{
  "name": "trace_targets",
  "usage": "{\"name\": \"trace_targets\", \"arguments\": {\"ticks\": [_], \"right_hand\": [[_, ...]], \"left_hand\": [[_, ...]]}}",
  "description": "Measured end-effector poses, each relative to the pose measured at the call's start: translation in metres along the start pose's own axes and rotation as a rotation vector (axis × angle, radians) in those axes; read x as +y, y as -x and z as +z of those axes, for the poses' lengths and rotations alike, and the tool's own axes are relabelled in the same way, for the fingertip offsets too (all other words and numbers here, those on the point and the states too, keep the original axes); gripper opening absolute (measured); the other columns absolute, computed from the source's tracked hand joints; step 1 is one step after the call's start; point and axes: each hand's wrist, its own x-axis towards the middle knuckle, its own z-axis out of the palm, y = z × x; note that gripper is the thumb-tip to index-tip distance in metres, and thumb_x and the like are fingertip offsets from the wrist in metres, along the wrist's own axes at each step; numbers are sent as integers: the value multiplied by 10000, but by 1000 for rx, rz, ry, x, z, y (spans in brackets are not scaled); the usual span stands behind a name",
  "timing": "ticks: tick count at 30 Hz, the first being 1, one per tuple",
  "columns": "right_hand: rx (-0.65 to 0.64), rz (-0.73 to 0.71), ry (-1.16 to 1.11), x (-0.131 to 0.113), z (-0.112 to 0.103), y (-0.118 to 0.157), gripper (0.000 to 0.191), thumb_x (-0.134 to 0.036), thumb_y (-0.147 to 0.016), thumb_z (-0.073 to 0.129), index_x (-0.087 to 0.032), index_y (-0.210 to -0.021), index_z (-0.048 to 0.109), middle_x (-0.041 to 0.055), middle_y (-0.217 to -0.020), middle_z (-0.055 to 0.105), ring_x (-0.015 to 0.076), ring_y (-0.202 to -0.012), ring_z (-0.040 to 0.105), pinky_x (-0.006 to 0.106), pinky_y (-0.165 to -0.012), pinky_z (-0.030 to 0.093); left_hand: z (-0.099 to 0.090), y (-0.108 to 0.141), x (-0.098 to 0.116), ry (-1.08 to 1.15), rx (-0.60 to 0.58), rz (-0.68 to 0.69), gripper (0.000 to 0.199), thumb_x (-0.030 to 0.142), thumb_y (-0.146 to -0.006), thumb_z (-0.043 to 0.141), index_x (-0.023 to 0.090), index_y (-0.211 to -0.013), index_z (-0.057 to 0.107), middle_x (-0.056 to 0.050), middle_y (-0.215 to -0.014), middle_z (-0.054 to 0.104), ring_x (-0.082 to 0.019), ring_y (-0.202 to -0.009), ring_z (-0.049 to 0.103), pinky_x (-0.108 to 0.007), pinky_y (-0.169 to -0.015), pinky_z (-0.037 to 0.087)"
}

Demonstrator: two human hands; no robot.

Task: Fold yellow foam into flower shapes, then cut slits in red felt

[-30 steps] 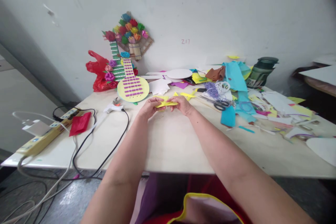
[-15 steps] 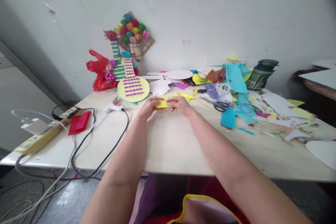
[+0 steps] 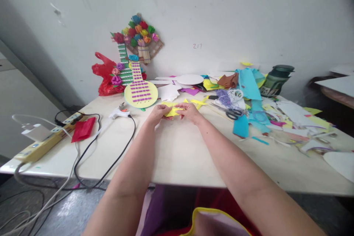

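Observation:
Between my hands, just above the middle of the table, is a piece of yellow crepe paper [image 3: 173, 111]. My left hand [image 3: 159, 113] pinches its left side, and my right hand [image 3: 189, 112] grips the right side with bent fingers. More yellow paper strips [image 3: 198, 102] lie just behind my right hand. Beyond my left hand stands a guitar-shaped craft [image 3: 141, 94] with a pale yellow round body and purple bars. A white glue gun [image 3: 119, 113] rests to the left of my left hand.
Scissors [image 3: 233, 113], purple yarn [image 3: 222, 97] and blue paper [image 3: 240, 126] lie to the right, with many paper scraps [image 3: 293, 112] beyond. A green bottle [image 3: 276, 81] leans by the wall. At left are a power strip [image 3: 35, 151], cables and a red paper piece [image 3: 83, 129].
My left fingers have shifted and curled lower on the yellow crepe paper, so more of it shows between my hands. The right hand stays nearly in place.

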Motion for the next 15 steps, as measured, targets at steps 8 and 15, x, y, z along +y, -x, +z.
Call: {"name": "trace_targets", "arguments": {"ticks": [8,15], "right_hand": [[26,0,13,4,-2,-1,289,-190,-580,709,-123,-857,663,-26,-570,592,49,-369,451,214,-425,429],[47,22,-47,6,-5,-3,334,-219,-564,718,-121,-875,647,-50,-508,570,51,-358,453,217,-424,444]], "left_hand": [[-5,-2,0,76,14,-36,282,355,-675,645,88,-754,606,-87,-712,643,-176,-615,628,-304,-576,531],[-4,4,6,197,-3,55,250,168,-580,674,92,-812,618,-56,-752,636,-181,-702,632,-353,-661,548]]}}
